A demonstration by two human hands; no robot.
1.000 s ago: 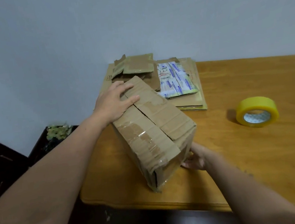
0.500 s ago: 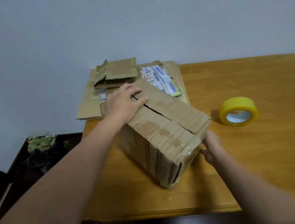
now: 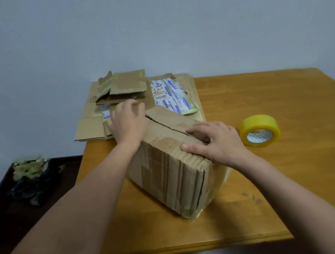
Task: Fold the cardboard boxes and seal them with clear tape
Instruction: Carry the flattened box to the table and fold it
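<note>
A worn brown cardboard box (image 3: 167,169) stands on the wooden table (image 3: 274,177), its two top flaps folded down with a dark seam between them. My left hand (image 3: 127,124) presses flat on the far left end of the top. My right hand (image 3: 212,141) lies on the near right end, fingers spread across the seam. Old clear tape hangs from the box's near corner. A roll of yellow-cored tape (image 3: 260,130) lies flat to the right of the box, close to my right hand.
A pile of flattened cardboard boxes (image 3: 90,127) with printed labels (image 3: 171,96) lies at the table's far left corner against the grey wall. A dark low surface with a crumpled bundle (image 3: 31,175) sits left of the table.
The box has turned so its near side faces me. My right hand left the box's lower end and came up onto the top flaps. My left hand stayed on the far end.
</note>
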